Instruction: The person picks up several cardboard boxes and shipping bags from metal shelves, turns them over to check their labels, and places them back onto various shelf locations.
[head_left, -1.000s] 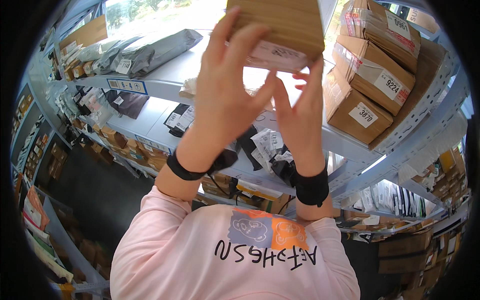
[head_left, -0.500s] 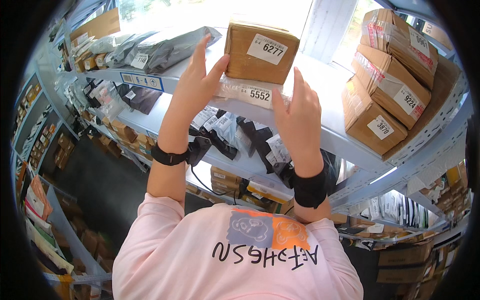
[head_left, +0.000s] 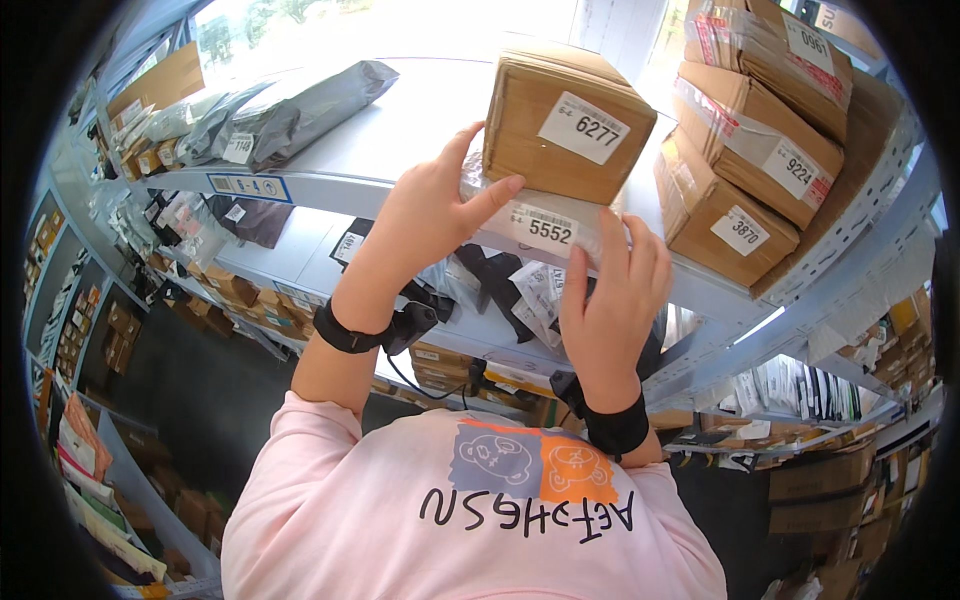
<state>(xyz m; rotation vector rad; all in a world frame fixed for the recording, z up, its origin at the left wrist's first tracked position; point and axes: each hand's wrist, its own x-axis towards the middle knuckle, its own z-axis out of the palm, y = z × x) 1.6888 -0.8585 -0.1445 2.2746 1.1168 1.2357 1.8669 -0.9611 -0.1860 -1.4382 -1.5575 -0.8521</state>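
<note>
A brown cardboard box (head_left: 558, 150) with a white label rests on a flatter package in clear wrap (head_left: 545, 222), at the front edge of the upper shelf. My left hand (head_left: 430, 210) is at the box's lower left corner, thumb stretched across its lower front and fingers spread along its left side. My right hand (head_left: 615, 305) has its fingertips at the right front of the wrapped package, below the box. Its fingers are apart and the thumb points up. Neither hand is wrapped round anything. Both wrists carry black straps.
Three taped cartons (head_left: 735, 220) are stacked to the right, beside a perforated shelf post. Grey plastic mailers (head_left: 310, 115) lie on the left of the upper shelf (head_left: 360, 190). Several bagged parcels fill the lower shelf (head_left: 320, 240), and other loaded racks (head_left: 80, 300) stand at the far left.
The box and wrapped package appear farther right and lower, with the view shifted too. My left hand has moved right, its thumb now over the box's front. My right hand has come down to the wrapped package.
</note>
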